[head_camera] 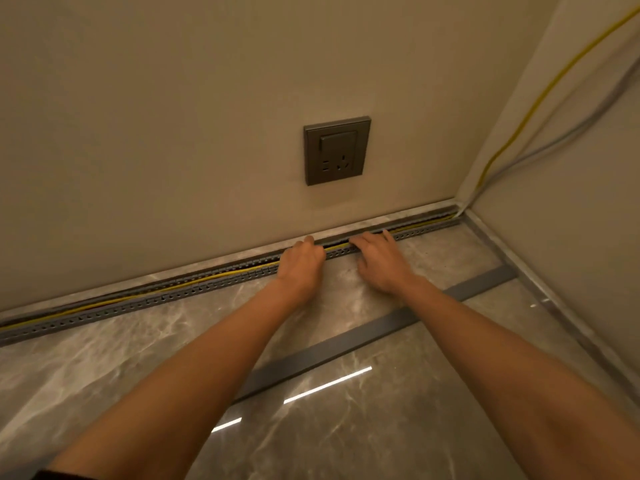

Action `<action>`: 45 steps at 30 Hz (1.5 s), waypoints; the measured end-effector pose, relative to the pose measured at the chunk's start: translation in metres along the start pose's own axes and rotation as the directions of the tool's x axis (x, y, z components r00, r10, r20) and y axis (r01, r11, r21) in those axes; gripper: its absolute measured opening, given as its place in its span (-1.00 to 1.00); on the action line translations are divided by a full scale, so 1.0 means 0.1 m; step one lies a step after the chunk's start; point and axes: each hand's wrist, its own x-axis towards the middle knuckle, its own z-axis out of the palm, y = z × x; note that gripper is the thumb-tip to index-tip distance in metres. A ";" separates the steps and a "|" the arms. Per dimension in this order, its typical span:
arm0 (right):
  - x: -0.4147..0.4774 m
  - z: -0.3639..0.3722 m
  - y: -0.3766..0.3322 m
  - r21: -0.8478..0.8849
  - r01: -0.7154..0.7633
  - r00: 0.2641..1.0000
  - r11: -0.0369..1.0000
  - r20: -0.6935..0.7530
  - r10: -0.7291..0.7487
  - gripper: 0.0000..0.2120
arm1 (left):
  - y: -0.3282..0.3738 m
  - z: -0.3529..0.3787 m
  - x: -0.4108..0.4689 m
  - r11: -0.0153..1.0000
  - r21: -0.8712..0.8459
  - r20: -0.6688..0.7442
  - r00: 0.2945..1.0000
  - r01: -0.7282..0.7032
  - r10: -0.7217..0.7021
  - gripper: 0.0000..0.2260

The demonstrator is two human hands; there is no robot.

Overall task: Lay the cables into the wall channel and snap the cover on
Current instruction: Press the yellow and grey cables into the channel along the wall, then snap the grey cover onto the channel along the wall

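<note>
A grey slotted wall channel (194, 293) runs along the foot of the wall, on the floor. A yellow cable (221, 276) lies inside it along its length. My left hand (300, 263) sits on the channel with its fingers curled in where the yellow cable runs; its fingertips are hidden. Just to its right, my right hand (378, 259) rests on the channel with its fingers spread over the top edge. A long flat grey cover strip (349, 344) lies loose on the floor behind my hands, partly under my right forearm.
A dark wall socket (337, 150) sits above my hands. In the right corner a yellow cable (519, 129) and a grey cable (568, 133) come down the side wall into the channel's end. The floor is glossy marble tile (138, 358).
</note>
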 end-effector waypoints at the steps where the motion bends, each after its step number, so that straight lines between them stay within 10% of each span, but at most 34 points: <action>1: -0.02 -0.02 0.08 0.014 0.040 0.999 0.999 -0.024 -0.039 -0.55 | 0.08 0.00 0.04 1.000 0.000 0.000 1.000 -0.009 0.009 -0.77; 11: -0.09 -0.15 1.14 -0.062 -0.053 0.998 0.997 -0.024 0.051 -0.49 | 1.01 0.21 0.52 0.999 -0.039 -0.065 0.998 -0.016 0.014 -0.66; 24: -0.06 -0.43 1.38 0.265 0.030 0.992 0.964 0.113 -0.061 -0.47 | 1.21 0.02 0.63 0.977 -0.116 0.082 0.982 0.178 -0.169 -0.72; 30: -0.33 -0.46 1.46 0.240 -0.001 0.995 0.971 0.101 -0.023 -0.60 | 1.31 -0.03 0.44 0.989 -0.137 0.009 0.999 0.054 -0.053 -0.77; 36: -0.57 -0.63 1.60 0.111 -0.049 0.936 0.993 0.353 0.007 -0.63 | 1.55 0.00 0.26 0.965 -0.248 0.338 0.927 -0.081 0.165 -0.51; 45: -0.69 -0.67 1.75 0.020 -0.026 0.925 0.999 0.381 0.016 -0.61 | 1.54 0.07 0.18 0.976 -0.168 0.247 0.952 -0.140 0.179 -0.63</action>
